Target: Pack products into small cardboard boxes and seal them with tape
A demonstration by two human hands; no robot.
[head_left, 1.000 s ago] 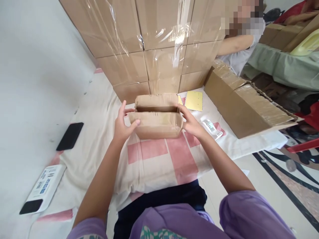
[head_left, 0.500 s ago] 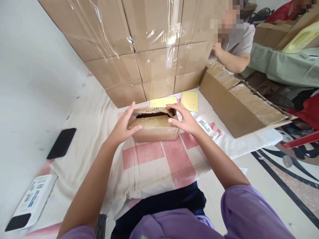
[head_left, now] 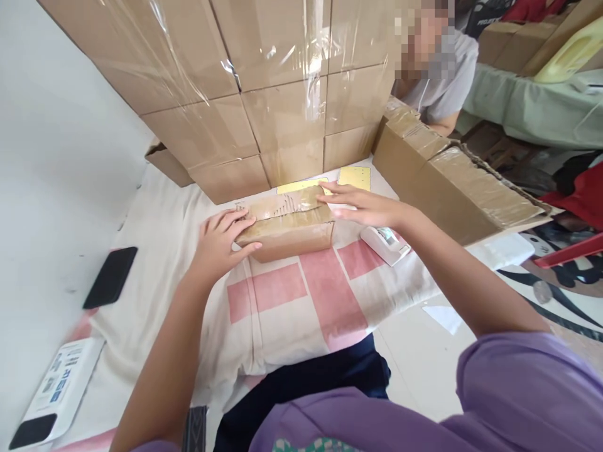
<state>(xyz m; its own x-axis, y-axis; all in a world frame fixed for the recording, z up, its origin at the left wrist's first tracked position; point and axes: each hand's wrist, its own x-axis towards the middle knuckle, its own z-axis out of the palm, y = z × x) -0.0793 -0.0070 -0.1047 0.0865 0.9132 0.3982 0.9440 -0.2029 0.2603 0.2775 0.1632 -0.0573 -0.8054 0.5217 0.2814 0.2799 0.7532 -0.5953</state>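
A small brown cardboard box (head_left: 287, 235) lies on a white and pink checked cloth (head_left: 301, 295), its top flaps folded down flat. My left hand (head_left: 219, 242) rests open on the box's left end, fingers flat on the flap and thumb against the front face. My right hand (head_left: 365, 206) lies open and flat across the box's right end. A white tape dispenser (head_left: 384, 243) sits just right of the box, below my right wrist. Two yellow cards (head_left: 354, 177) lie behind the box.
A tall stack of film-wrapped cartons (head_left: 245, 94) stands right behind the box. A long taped carton (head_left: 452, 185) lies at the right, with another person (head_left: 440, 81) seated beyond it. A black phone (head_left: 110, 276) and a white labelled packet (head_left: 54, 389) lie at the left.
The box's top flaps were open and are now pressed shut. Both hands went from gripping the box's ends to lying flat on top. The view shifted left.
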